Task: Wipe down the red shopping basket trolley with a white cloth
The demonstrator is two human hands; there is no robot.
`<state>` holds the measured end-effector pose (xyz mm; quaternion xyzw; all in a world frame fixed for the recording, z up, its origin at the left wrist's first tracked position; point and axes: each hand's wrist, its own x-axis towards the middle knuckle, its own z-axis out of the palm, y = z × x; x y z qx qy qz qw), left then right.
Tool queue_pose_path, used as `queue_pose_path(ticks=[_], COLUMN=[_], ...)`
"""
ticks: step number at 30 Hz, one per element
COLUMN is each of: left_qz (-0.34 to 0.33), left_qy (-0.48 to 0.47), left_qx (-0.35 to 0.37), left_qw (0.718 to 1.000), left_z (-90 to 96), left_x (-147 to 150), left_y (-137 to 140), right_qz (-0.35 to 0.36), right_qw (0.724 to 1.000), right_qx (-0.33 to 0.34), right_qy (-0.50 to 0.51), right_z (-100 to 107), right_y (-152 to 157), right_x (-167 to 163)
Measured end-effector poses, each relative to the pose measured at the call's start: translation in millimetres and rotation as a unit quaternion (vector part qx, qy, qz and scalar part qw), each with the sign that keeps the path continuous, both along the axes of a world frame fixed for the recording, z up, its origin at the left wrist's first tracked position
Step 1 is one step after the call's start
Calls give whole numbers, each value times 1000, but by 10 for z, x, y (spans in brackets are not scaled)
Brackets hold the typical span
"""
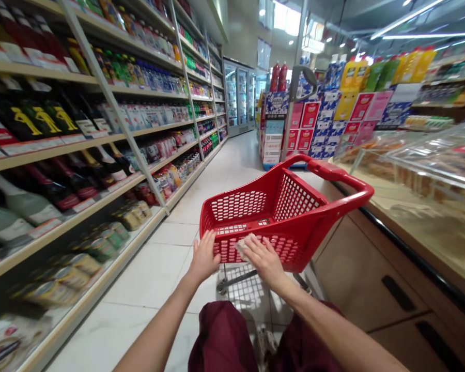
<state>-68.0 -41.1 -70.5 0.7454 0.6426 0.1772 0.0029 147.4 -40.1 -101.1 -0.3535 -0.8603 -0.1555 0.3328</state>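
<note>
A red plastic shopping cart (pixel 310 227) with lattice sides stands in front of me, turned so its handle points to the right. No goods show in its basket. My left hand (pixel 206 257) grips the near left corner of the rim, fingers hooked over the edge. A crumpled whitish cloth (pixel 241 247) lies pressed against the near side panel under my right hand (pixel 266 262). The right fingers are stretched over it and hold it there; part of the cloth is hidden beneath them.
Shelves of bottles and cans (pixel 118 134) line the left side. A counter with clear covers (pixel 422 170) runs close along the right. Stacked drink cartons (pixel 306 121) stand behind the cart. A tiled aisle (pixel 232 155) leads back to glass-door fridges (pixel 238 95).
</note>
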Motion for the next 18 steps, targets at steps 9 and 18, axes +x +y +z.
queue_pose_path(ticks=[9,18], left_qz=[11,6], left_qy=[11,15], left_qx=[-17,14], left_qw=[1000,1000], left_z=[-51,66], left_x=[-269,-100], left_y=[-177,-72], right_qz=[66,25], right_qw=[994,1000], right_qx=[-33,7], right_qy=[-82,-7], right_z=[-349,-74], right_y=[45,124], right_x=[-562,-413])
